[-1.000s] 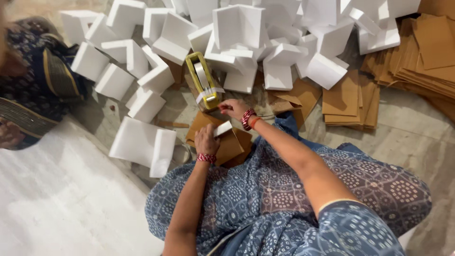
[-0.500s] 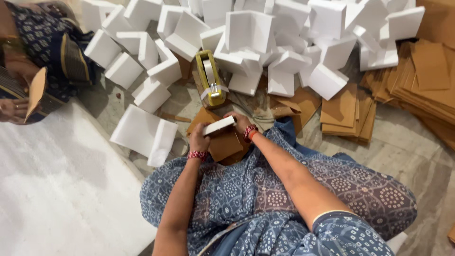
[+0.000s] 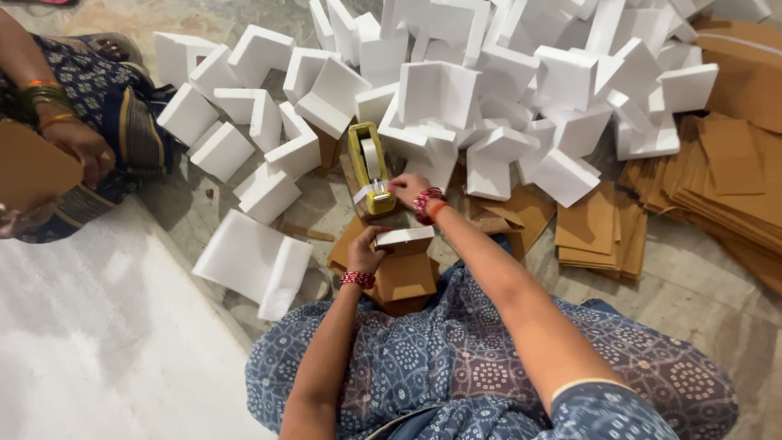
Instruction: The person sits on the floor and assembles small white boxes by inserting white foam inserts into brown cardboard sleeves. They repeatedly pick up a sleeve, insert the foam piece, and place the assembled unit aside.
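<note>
I sit on the floor with a small brown cardboard box point(image 3: 405, 277) in front of my knees. A white foam piece point(image 3: 405, 236) lies on its top. My left hand point(image 3: 366, 251) grips the box at its left side, fingers on the foam piece. My right hand point(image 3: 407, 190) reaches forward to a yellow tape dispenser point(image 3: 371, 169) and pinches the tape end at its front. Both wrists carry red bangles.
A big heap of white foam corner pieces point(image 3: 505, 90) covers the floor ahead. Stacks of flat brown cardboard point(image 3: 709, 191) lie at the right. Two white foam sheets point(image 3: 252, 262) rest at my left. Another person's hand point(image 3: 81, 147) holds a cardboard piece point(image 3: 32, 167) at far left.
My right hand has left the box and moved forward to the tape dispenser. My left hand stays on the box. The view has shifted slightly.
</note>
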